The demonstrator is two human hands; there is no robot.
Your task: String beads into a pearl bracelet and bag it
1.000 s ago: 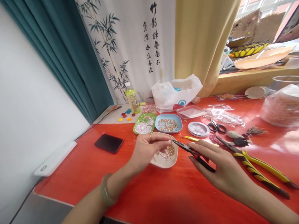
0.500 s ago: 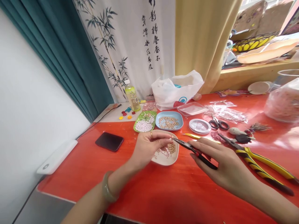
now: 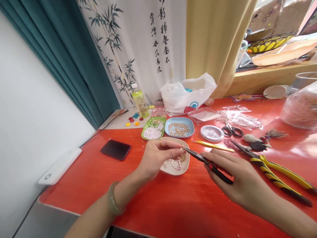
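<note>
My left hand [image 3: 158, 157] pinches the end of a strand of pink beads [image 3: 177, 164], which hangs in a loop over a white dish [image 3: 173, 172] holding gold beads. Wrapped in my right hand [image 3: 239, 175] are needle-nose pliers [image 3: 205, 161] with black and red handles. The tips of the pliers meet the left thumb and forefinger; whatever tiny piece lies between them is too small to make out. Behind the hands stand a green dish [image 3: 143, 134] of white and pink beads and a blue dish [image 3: 179, 136] of gold beads.
A phone [image 3: 116, 150] lies to the left. On the right are yellow tweezers [image 3: 215, 145], a spool [image 3: 212, 133], black scissors [image 3: 232, 130], and large yellow-black pliers [image 3: 277, 175]. A plastic bag [image 3: 178, 97] and a bottle [image 3: 140, 100] stand at the back.
My right hand and the pliers have shifted slightly right and down. The bead strand hangs more plainly in view below my left hand, which stays nearly in place.
</note>
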